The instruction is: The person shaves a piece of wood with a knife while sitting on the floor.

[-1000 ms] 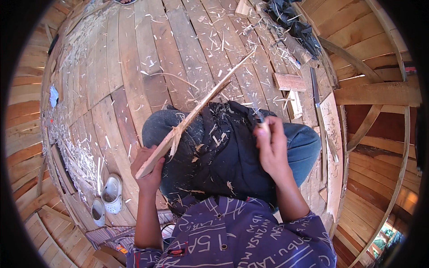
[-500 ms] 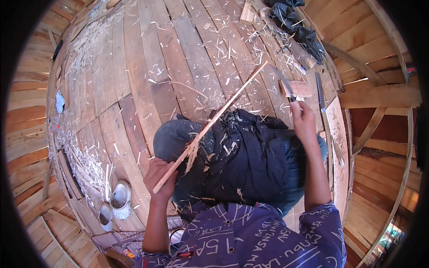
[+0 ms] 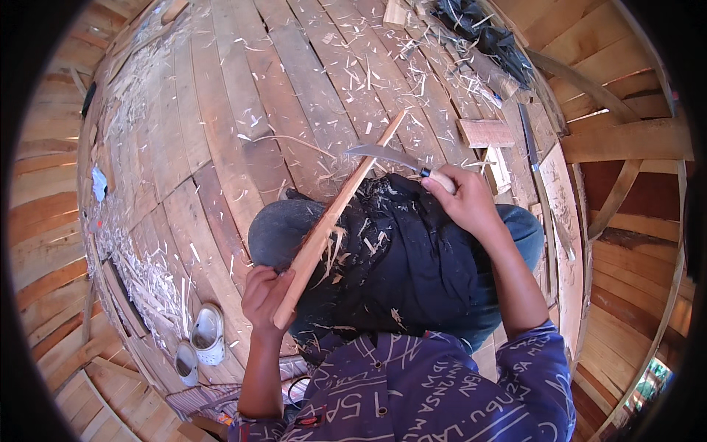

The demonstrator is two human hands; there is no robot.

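Observation:
My left hand is closed round the near end of a long, split wooden stick. The stick slants up and to the right across my lap, with curled slivers hanging from its side near the middle. In my right hand is the pale wooden handle of a curved knife. Its blade points left and crosses the stick toward the far end; whether it touches the wood I cannot tell. Under the stick, a dark cloth strewn with shavings covers my lap.
Shavings lie over the plank floor, heaped at the left. A pair of light clogs stands at the lower left. To the right are a wood block and a long straight blade. Black plastic lies at the far right.
My right hand has brought the curved knife left and slightly nearer, from beyond the stick's right side to across it. The stick has turned in my left hand, showing a broader face.

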